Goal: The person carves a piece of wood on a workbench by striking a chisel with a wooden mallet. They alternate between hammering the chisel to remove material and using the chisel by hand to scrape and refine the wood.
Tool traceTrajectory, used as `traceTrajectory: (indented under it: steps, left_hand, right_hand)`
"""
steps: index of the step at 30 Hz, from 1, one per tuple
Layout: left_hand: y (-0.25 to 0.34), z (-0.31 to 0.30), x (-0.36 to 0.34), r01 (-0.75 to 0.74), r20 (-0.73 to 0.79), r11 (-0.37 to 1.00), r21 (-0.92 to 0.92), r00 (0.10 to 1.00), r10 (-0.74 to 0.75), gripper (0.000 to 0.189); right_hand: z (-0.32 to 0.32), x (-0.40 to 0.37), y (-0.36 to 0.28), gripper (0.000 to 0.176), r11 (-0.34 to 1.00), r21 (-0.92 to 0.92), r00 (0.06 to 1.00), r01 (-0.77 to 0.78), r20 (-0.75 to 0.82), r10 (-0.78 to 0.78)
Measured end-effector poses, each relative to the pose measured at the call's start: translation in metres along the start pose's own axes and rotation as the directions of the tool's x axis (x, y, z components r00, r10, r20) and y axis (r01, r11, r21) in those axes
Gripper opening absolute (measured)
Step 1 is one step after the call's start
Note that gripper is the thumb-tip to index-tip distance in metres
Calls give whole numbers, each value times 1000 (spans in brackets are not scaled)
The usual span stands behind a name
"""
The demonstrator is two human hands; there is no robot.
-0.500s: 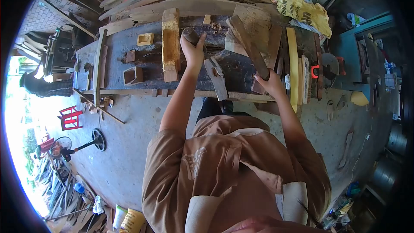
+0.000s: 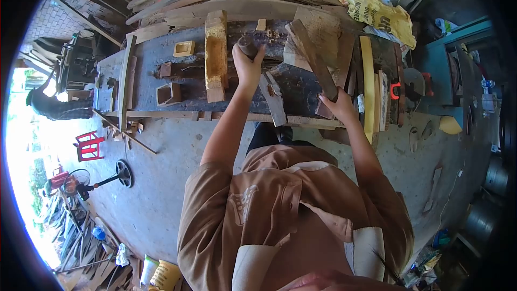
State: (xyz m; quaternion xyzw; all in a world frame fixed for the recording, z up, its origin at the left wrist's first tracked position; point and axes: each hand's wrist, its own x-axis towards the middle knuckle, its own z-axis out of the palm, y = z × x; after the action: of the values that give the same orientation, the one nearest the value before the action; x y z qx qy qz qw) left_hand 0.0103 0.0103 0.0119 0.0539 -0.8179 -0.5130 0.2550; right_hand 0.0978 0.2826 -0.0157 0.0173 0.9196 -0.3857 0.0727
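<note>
My left hand (image 2: 248, 69) is closed around a dark, rounded wooden piece (image 2: 248, 47) over the middle of the dark workbench (image 2: 188, 73). Fingers wrap the lower end of a long wooden bar (image 2: 313, 59) in my right hand (image 2: 340, 106); the bar slants up and to the left. Left of my left hand lies a thick block with a hollowed yellowish face (image 2: 216, 56). A grey forked wood piece (image 2: 272, 98) rests between my hands. Behind the bar is a broad, rough board (image 2: 323, 35).
Small hollow boxes (image 2: 183, 48) and a long strip (image 2: 126, 83) lie on the bench's left. A yellow strip (image 2: 368, 83) and a yellow sack (image 2: 377, 13) are right. A red stool (image 2: 89, 146) and fan (image 2: 123, 173) stand on the floor. Another person (image 2: 56, 105) is far left.
My left hand has shifted slightly to the right with the dark piece. My right hand still holds the bar, nearly unmoved. The whole view has shifted slightly.
</note>
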Motion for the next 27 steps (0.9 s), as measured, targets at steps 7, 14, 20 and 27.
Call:
traceTrajectory:
  steps: [7,14,20,27]
  left_hand:
    - [19,-5,-12,75,78,997,-4,994,-74,43]
    - [5,1,-13,61,82,993,-100,995,-53,40]
    - [10,11,-7,81,135,995,-59,988,-72,43]
    - [15,19,-3,26,201,997,-75,980,-10,41]
  right_hand:
    - [6,-2,-4,40,999,23,999,-32,26,31]
    - [15,-5,-9,34,996,87,1000,-23,8,23]
    - [-36,-5,-48,39,995,86,995,-48,93,40]
    - [-81,-17,-120,46,944,328,998,44,30,-57]
